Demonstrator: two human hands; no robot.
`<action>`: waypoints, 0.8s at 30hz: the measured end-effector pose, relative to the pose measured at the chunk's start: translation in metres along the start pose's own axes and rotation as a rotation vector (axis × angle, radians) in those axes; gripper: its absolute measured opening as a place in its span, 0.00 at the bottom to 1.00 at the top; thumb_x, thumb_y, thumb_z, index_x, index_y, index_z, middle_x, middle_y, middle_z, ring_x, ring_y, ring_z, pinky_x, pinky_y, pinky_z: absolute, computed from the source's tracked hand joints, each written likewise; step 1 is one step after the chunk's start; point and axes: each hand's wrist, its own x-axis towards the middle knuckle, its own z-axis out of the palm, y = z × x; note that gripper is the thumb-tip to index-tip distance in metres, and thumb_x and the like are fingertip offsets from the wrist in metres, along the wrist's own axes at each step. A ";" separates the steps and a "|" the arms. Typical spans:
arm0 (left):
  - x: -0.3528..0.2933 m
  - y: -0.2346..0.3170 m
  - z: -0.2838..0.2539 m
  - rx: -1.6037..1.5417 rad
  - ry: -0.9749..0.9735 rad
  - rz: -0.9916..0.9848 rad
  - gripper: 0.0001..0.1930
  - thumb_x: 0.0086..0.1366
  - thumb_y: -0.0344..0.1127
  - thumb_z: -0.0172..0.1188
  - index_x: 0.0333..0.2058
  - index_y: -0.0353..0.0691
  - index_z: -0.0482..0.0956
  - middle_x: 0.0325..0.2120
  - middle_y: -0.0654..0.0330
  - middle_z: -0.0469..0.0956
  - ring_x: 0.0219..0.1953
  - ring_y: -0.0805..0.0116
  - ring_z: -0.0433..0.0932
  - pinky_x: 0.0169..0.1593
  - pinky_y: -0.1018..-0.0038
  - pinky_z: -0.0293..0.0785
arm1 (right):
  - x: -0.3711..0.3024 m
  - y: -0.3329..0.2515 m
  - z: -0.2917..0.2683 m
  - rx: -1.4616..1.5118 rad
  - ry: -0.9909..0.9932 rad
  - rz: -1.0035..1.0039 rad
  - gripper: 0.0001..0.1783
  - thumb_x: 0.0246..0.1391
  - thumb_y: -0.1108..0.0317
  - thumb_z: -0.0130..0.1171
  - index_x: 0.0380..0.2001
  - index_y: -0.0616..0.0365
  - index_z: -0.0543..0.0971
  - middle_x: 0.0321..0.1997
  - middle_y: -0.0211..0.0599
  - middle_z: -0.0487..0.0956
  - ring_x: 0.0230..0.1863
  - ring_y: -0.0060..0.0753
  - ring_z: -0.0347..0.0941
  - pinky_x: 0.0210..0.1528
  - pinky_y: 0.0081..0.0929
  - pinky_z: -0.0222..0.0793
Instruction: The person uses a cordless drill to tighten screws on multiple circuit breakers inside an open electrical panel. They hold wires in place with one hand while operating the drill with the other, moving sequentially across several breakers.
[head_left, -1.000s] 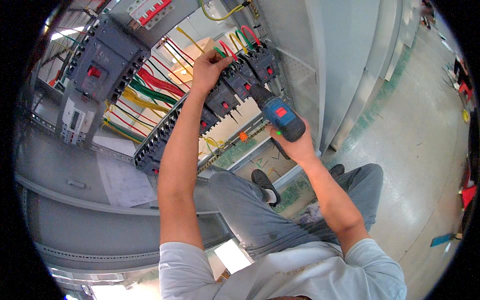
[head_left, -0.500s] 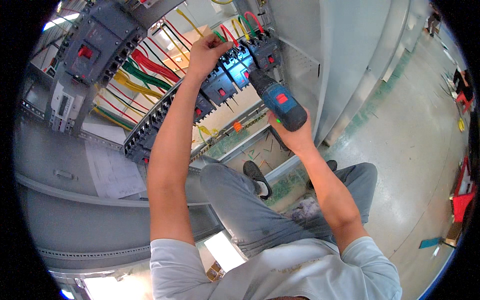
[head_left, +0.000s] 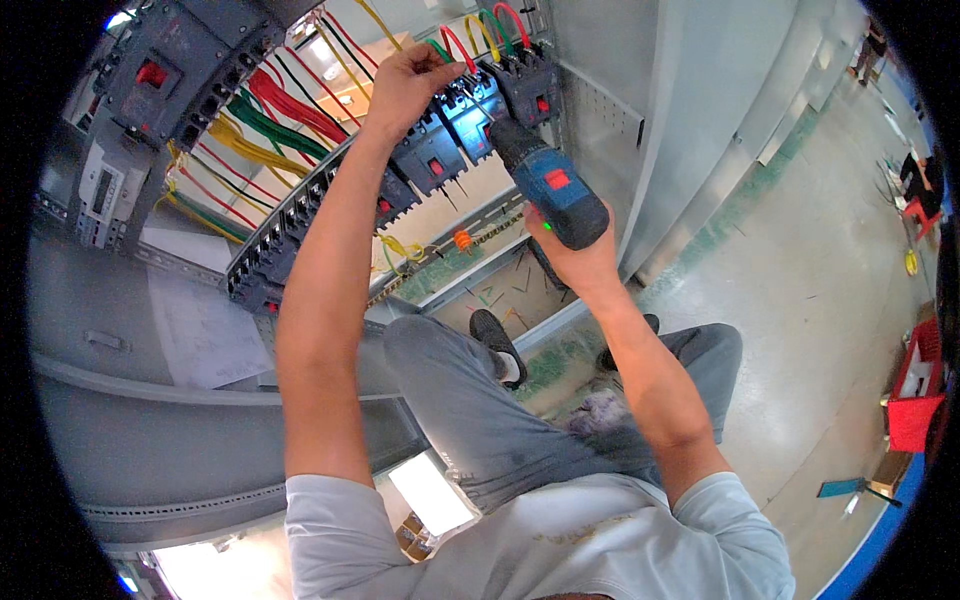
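My right hand (head_left: 585, 262) is wrapped round the grip of a blue and black cordless screwdriver (head_left: 560, 190), which has a red patch on its body. Its thin bit points up and left at the terminals of a dark circuit breaker (head_left: 470, 130), and its lamp throws bluish light there. Just above those terminals, my left hand (head_left: 405, 88) is closed in a pinch at the end of a short green wire (head_left: 437, 47); the fingers hide the wire's tip. A red wire (head_left: 459, 48) curves down beside the fingertips.
More breakers (head_left: 528, 88) line the rail, the right one fed by looped wires. A large breaker (head_left: 160, 75), a meter (head_left: 100, 188) and wire bundles (head_left: 265, 145) fill the left. Paper (head_left: 205, 325) lies in the cabinet. A red bin (head_left: 915, 400) stands far right.
The whole view has shifted slightly, so cabinet and legs sit a little further left. Both hands keep their places at the breaker, and the screwdriver stays in my right hand.
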 end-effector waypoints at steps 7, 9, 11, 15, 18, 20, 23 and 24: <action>-0.002 0.005 0.001 -0.080 -0.011 -0.074 0.12 0.64 0.37 0.72 0.29 0.35 0.81 0.23 0.66 0.79 0.28 0.77 0.75 0.34 0.76 0.71 | 0.003 -0.013 0.002 0.080 0.051 0.170 0.09 0.50 0.70 0.71 0.34 0.61 0.84 0.29 0.35 0.85 0.31 0.26 0.80 0.40 0.32 0.75; 0.001 0.003 0.001 -0.130 -0.019 -0.085 0.11 0.63 0.36 0.72 0.30 0.36 0.82 0.23 0.65 0.80 0.28 0.77 0.76 0.34 0.76 0.71 | 0.003 -0.011 0.004 0.148 0.069 0.174 0.09 0.50 0.69 0.71 0.33 0.61 0.84 0.29 0.35 0.85 0.31 0.27 0.80 0.39 0.32 0.75; 0.003 0.000 0.001 -0.081 -0.025 -0.078 0.10 0.63 0.36 0.72 0.30 0.36 0.82 0.24 0.65 0.80 0.28 0.77 0.75 0.34 0.76 0.71 | 0.001 -0.013 0.006 0.100 0.091 0.123 0.10 0.49 0.68 0.72 0.32 0.61 0.84 0.29 0.35 0.85 0.31 0.27 0.80 0.39 0.33 0.75; 0.005 -0.003 0.002 -0.148 -0.028 -0.066 0.12 0.66 0.37 0.70 0.28 0.38 0.78 0.21 0.68 0.75 0.26 0.78 0.72 0.32 0.76 0.67 | 0.002 0.002 0.012 0.035 0.118 0.074 0.13 0.48 0.65 0.73 0.32 0.62 0.83 0.27 0.36 0.83 0.30 0.28 0.78 0.38 0.33 0.73; 0.005 -0.004 -0.008 -0.186 -0.034 -0.083 0.13 0.70 0.40 0.66 0.32 0.37 0.81 0.25 0.67 0.77 0.28 0.78 0.71 0.34 0.77 0.66 | 0.008 -0.003 0.005 0.065 0.017 0.137 0.16 0.49 0.63 0.74 0.36 0.62 0.82 0.28 0.38 0.83 0.30 0.29 0.78 0.39 0.34 0.73; -0.002 0.001 -0.004 -0.223 0.000 -0.106 0.13 0.71 0.41 0.66 0.33 0.37 0.81 0.25 0.67 0.77 0.28 0.78 0.72 0.34 0.77 0.66 | 0.010 -0.014 -0.005 -0.024 -0.026 0.052 0.18 0.49 0.63 0.74 0.38 0.63 0.82 0.29 0.39 0.83 0.32 0.29 0.78 0.40 0.34 0.73; -0.002 0.006 0.002 -0.235 0.075 -0.133 0.17 0.69 0.46 0.67 0.35 0.34 0.82 0.26 0.66 0.77 0.28 0.76 0.73 0.33 0.76 0.67 | 0.000 -0.029 -0.012 -0.021 0.054 0.022 0.20 0.49 0.67 0.75 0.43 0.63 0.83 0.33 0.40 0.85 0.36 0.28 0.80 0.44 0.30 0.75; -0.001 0.006 -0.001 -0.233 0.106 -0.142 0.19 0.69 0.47 0.68 0.36 0.34 0.82 0.26 0.65 0.78 0.27 0.76 0.73 0.32 0.76 0.67 | -0.004 -0.037 -0.011 0.015 0.088 -0.017 0.20 0.49 0.68 0.75 0.44 0.63 0.83 0.34 0.40 0.85 0.37 0.28 0.81 0.45 0.30 0.75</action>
